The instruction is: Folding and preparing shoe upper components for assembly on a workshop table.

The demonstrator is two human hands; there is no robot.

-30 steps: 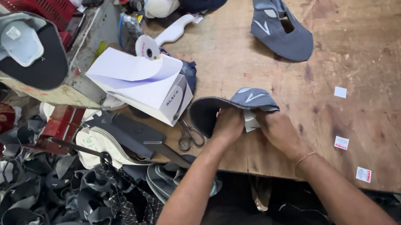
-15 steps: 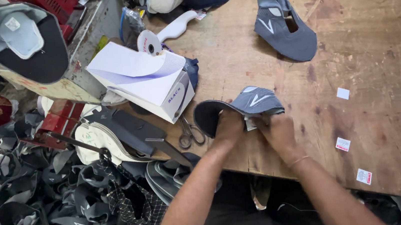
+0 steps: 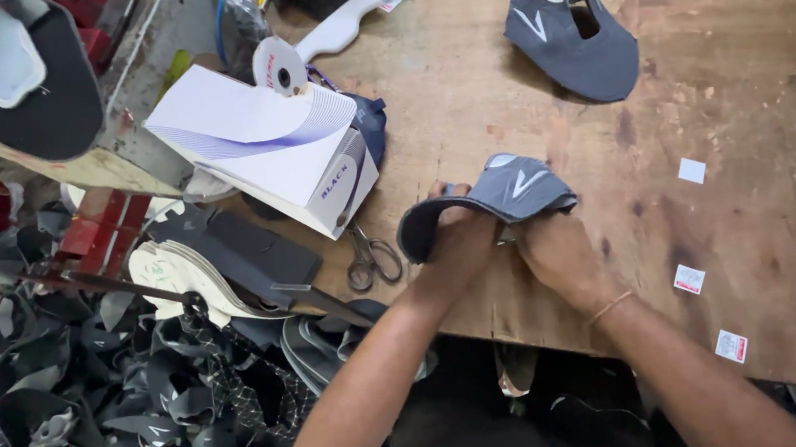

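Two bare hands work one grey shoe upper [image 3: 514, 190] at the near edge of a scarred wooden table [image 3: 749, 64], seen from the left past a heap of dark cut pieces [image 3: 70, 411] spilling off the bench, a white box [image 3: 281, 162] with its lid flap raised and contents hidden, and scissors [image 3: 372, 256] lying within reach. The left hand [image 3: 461, 246] has its fingers curled shut around the upper's dark rim, seemingly to steady it, while the right hand [image 3: 556, 250] grips the pale-striped side from below. A second grey upper [image 3: 571, 29] lies well apart at the far side.
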